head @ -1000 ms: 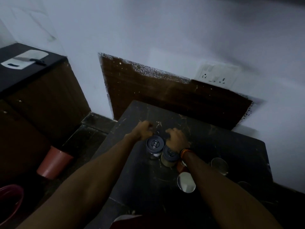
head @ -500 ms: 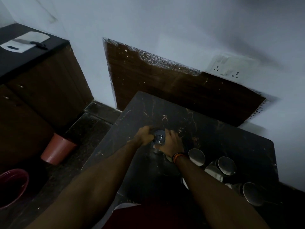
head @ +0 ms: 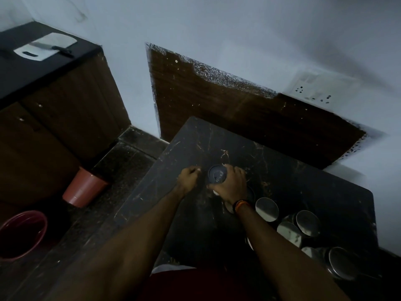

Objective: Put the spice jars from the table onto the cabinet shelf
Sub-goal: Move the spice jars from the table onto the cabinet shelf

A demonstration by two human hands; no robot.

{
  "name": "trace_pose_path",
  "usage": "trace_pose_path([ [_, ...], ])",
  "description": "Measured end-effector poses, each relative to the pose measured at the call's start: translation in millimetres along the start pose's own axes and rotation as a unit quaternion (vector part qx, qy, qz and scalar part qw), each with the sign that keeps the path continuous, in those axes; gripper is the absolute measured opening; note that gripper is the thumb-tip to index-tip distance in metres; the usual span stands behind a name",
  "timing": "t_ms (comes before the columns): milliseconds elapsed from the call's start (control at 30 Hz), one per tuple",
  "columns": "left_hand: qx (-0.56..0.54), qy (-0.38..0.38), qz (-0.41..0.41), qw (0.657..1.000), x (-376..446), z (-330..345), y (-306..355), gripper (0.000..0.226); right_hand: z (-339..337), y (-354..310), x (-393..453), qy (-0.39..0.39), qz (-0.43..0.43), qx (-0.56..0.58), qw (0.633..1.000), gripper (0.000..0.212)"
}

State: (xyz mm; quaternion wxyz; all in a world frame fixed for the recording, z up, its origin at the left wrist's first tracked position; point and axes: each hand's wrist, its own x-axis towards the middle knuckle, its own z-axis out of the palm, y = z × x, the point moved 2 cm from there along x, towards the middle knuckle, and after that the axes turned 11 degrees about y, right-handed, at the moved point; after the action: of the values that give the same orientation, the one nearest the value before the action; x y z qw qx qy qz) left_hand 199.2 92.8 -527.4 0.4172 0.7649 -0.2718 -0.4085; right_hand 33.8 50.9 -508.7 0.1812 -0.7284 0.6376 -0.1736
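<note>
Dim kitchen corner, seen from above. Dark marbled bench [head: 325, 192] against a pale wall [head: 217, 29], with a brown wooden panel [head: 238, 109] behind it and a socket plate [head: 314, 88] at upper right.

Right hand [head: 231, 185] — fingers curled round a dark-lidded jar [head: 217, 174] near the bench's middle, lid facing up; whether lifted or resting on the bench, cannot tell. Dark band [head: 242, 204] on the right wrist.

Left hand [head: 189, 178] — curled into a loose fist just left of the jar, apart from it, holding nothing visible.

Cluster of steel-lidded jars [head: 308, 222] at the bench's right side, close together, near the right forearm; one more lid [head: 267, 208] just beside the wrist.

At left: black-topped cabinet [head: 65, 101] carrying a white cutting board [head: 45, 48] with a knife [head: 52, 47] across it. On the floor [head: 121, 170], a terracotta pot [head: 84, 187] beside the cabinet and a red bucket [head: 21, 233] near the lower left edge.
</note>
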Motion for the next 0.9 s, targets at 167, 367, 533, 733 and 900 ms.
trace_pose_path([
  [167,-0.168,-0.048,-0.131,0.976,-10,-4,8,0.031,-22,-4,14,-0.005,0.057,0.159,0.986,0.096],
  [367,-0.402,-0.201,-0.268,0.852,-37,13,24,0.053,-58,-13,16,-0.053,0.099,0.418,0.901,0.086],
  [533,-0.476,-0.23,-0.212,0.822,-52,21,36,0.051,-80,-10,16,-0.078,0.096,0.508,0.852,0.076],
  [733,-0.467,-0.222,-0.083,0.852,-67,28,48,0.053,-92,-5,14,-0.019,0.152,0.573,0.805,0.093],
  [900,-0.434,-0.214,-0.015,0.875,-87,33,69,0.056,-104,-3,16,0.028,0.201,0.608,0.768,0.085],
])
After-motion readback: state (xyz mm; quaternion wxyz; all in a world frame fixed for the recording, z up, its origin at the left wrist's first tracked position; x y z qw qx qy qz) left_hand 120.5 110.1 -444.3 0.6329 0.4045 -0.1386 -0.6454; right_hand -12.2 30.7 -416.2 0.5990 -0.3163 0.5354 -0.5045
